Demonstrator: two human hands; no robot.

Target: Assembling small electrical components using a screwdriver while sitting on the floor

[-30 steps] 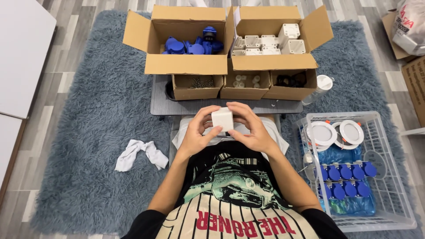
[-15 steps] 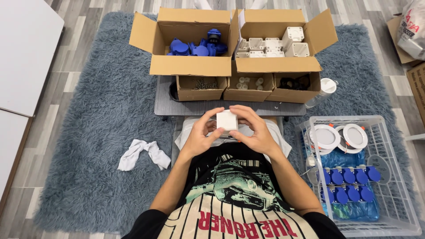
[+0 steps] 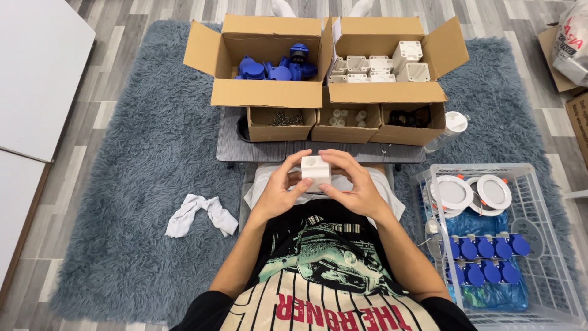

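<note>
Both the left hand (image 3: 278,190) and the right hand (image 3: 355,187) grip a small white box (image 3: 316,171) above the lap. Ahead, cardboard boxes (image 3: 324,92) crowd the low desk (image 3: 233,150); a white basket (image 3: 527,178) sits right, a rag (image 3: 199,214) left.

Both hands' fingers (image 3: 288,181) round white cube box (image 3: 316,171), cardboard boxes (image 3: 323,92) behind, wire basket (image 3: 539,245) R.

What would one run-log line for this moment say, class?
hands: left hand and right hand both grip small white box | position: over lap, near grey tray | nearby: white rag
</note>
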